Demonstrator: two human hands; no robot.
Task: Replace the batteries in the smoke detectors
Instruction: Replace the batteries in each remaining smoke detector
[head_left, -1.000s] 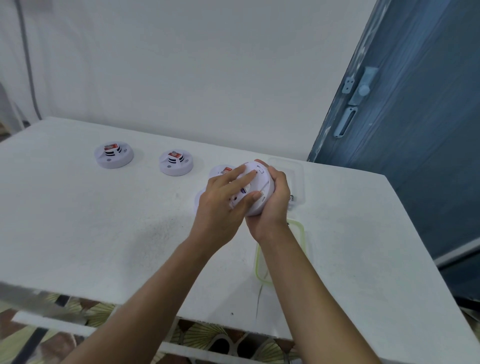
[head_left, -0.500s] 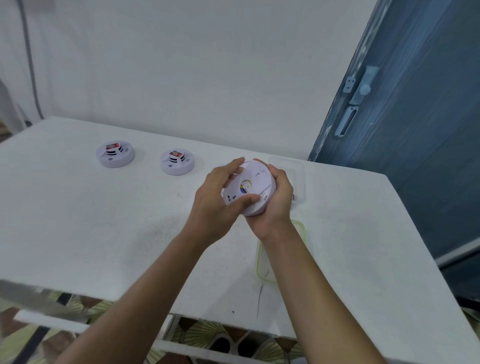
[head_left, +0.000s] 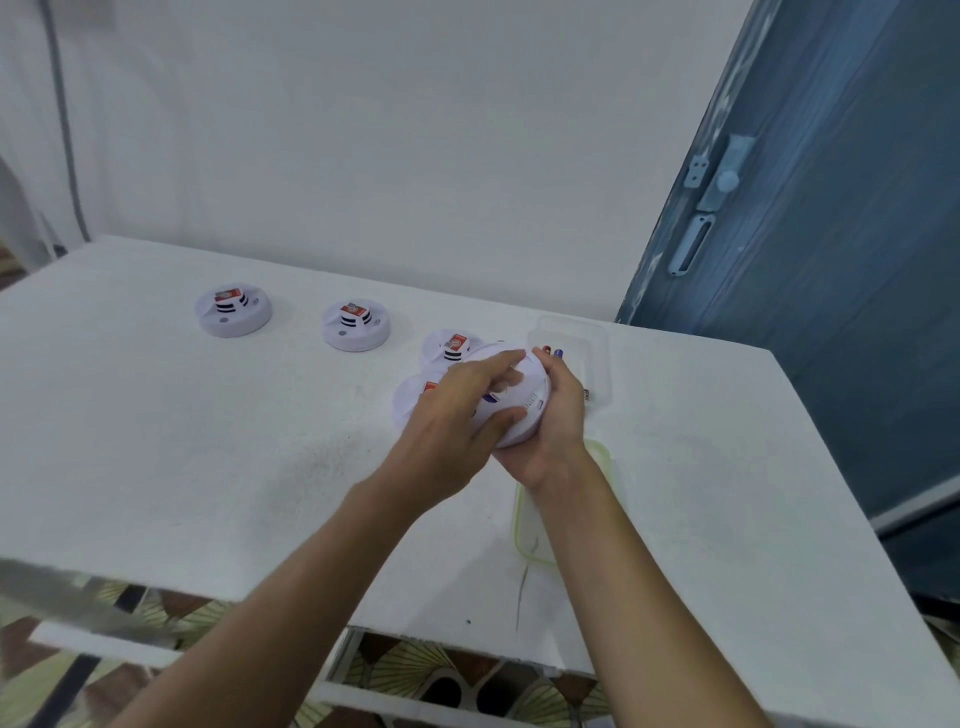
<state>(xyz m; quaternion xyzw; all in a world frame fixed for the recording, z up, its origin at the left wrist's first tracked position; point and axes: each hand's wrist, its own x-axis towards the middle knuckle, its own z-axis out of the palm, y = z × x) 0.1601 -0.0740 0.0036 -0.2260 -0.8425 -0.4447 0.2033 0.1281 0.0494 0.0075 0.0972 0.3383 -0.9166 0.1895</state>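
On the table (head_left: 156, 441), a far detector (head_left: 233, 310) and a second detector (head_left: 356, 325) are laid in a row at the left, dome up and well apart. They are most likely parked there so that each can be taken in turn; whether their cells have been changed cannot be told. A third detector (head_left: 451, 347) is set further right, and a fourth detector (head_left: 409, 399) just in front of it is largely hidden behind the left hand (head_left: 452, 431). That hand is spread over the held detector (head_left: 527, 402), with fingers laid across its face and the thumb pressed against the near rim, a grip that seems suited to twisting a cover. The held detector is raised above the table and tilted with its flat back toward the camera, so that the back can be seen and worked. It is cradled from the right by the right hand (head_left: 561, 421), whose fingers are curled round the far rim, apparently to brace the body against the twist. Just behind the right hand a clear box (head_left: 597, 338) is placed, with batteries (head_left: 558, 354) partly seen in it, within reach for the swap. A green-rimmed lid (head_left: 523, 540) is laid on the table under the right wrist. A blue door (head_left: 831, 260) is seen at the far right.
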